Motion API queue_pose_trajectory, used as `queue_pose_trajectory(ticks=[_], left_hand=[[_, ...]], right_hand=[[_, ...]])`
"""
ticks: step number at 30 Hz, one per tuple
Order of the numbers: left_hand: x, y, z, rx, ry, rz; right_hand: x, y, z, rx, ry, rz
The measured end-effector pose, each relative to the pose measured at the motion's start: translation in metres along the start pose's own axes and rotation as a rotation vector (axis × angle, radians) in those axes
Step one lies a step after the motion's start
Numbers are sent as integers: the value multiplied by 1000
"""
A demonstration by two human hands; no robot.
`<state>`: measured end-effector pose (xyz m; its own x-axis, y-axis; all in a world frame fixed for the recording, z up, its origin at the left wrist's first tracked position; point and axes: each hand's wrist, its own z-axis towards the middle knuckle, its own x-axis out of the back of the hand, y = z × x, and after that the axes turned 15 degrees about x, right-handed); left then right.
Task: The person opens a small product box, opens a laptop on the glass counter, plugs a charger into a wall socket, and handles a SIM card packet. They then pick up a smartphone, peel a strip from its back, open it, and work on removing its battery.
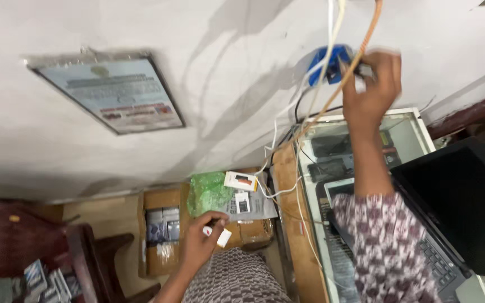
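Observation:
My right hand [374, 84] is raised to a blue socket box [324, 64] on the white wall. Its fingers pinch a small dark and white plug [359, 73], which is blurred. An orange cable [360, 47] and white cables [332, 33] run down past the box. My left hand [200, 241] is low, over a cardboard box, closed on a small white piece with a red mark [219, 235]. Both arms wear patterned sleeves.
A framed notice [108, 92] hangs on the wall. A glass counter [416, 132] holds phones, with a black laptop [461, 207] open on it. Below lie a green bubble-wrap bag [209, 191], a grey packet [251, 205], cardboard boxes [161, 235] and a dark wooden chair [85, 252].

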<state>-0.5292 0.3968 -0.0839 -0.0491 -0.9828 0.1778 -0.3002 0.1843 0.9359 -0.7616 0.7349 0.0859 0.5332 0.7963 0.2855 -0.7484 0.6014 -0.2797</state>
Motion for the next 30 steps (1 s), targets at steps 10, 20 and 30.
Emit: queue_pose_trajectory(ticks=[10,20,30], left_hand=[[25,104,67,-309,-111,62],[-55,205,187,-357,-105,153],[-74,165,249,-475,-313,-244]], right_hand=[[-29,-42,-85,-338,294,138],[-79,-15,-29,-399,-24,216],[-102,6,-35,-378,1,275]])
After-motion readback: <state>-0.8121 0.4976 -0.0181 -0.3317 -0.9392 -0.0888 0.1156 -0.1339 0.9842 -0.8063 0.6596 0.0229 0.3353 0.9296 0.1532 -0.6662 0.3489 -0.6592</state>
